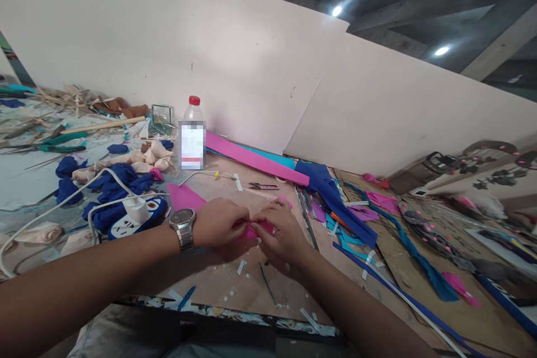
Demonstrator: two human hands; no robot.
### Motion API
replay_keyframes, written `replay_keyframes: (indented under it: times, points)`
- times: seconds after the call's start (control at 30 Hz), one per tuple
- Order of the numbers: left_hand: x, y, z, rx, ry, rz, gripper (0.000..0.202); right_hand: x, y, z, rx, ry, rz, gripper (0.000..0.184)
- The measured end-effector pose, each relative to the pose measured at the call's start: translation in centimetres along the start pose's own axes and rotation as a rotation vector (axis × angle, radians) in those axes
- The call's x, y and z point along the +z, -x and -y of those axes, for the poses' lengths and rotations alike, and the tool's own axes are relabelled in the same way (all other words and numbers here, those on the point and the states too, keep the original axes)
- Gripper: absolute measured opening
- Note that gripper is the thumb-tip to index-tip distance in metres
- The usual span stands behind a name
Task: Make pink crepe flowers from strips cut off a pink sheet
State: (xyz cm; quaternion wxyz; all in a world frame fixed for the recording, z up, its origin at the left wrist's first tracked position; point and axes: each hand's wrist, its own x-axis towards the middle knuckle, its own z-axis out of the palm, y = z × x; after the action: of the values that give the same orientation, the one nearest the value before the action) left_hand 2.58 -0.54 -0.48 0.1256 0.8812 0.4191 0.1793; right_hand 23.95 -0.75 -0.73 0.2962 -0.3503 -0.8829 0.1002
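Both my hands meet over the middle of the table, pinching a small piece of bright pink fabric (252, 231) between thumbs and fingertips. My left hand (221, 222), with a metal watch on the wrist, is closed on the piece's left side. My right hand (282, 230) grips its right side and covers much of it. Left of my left hand lies a flat pink pointed strip (184, 197), partly behind the wrist. A pair of pink-handled thread snips (264, 186) rests on the table beyond my fingers.
A red-capped bottle (193, 137) stands near the partition. A power strip (136, 218) with white cables lies left, beside blue and cream fabric pieces (121, 182). Long pink strips (260, 158) lie behind my hands. Blue strips (344, 207) and dark floral trimmings (432, 235) spread rightward.
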Motion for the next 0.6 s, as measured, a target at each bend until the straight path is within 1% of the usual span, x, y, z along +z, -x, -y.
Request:
replay_keyframes:
  times: [0.1,0.2,0.27,0.47,0.53,0.6]
  points:
    - [0.1,0.0,0.0,0.012,-0.039,0.004,0.024,0.0,0.0,0.1,0.011,0.003,0.014,0.006]
    - [0.0,0.0,0.0,0.013,-0.002,-0.011,0.024,0.0,0.0,0.3,0.009,0.004,0.018,0.007]
    - [0.0,0.0,0.1,0.013,0.094,-0.008,0.024,0.0,0.1,0.3,0.0,0.004,0.014,0.008]
    - [0.1,-0.6,1.1,-0.053,0.565,0.086,0.032,-0.3,0.1,0.1,-0.073,0.033,-0.054,0.008]
    - [0.2,-0.8,1.3,-0.061,0.632,0.092,0.033,-0.4,0.1,0.2,-0.093,0.044,-0.072,0.008]
    - [0.2,-0.8,1.4,-0.052,0.632,0.087,0.032,-0.4,0.1,0.3,-0.089,0.047,-0.079,0.008]
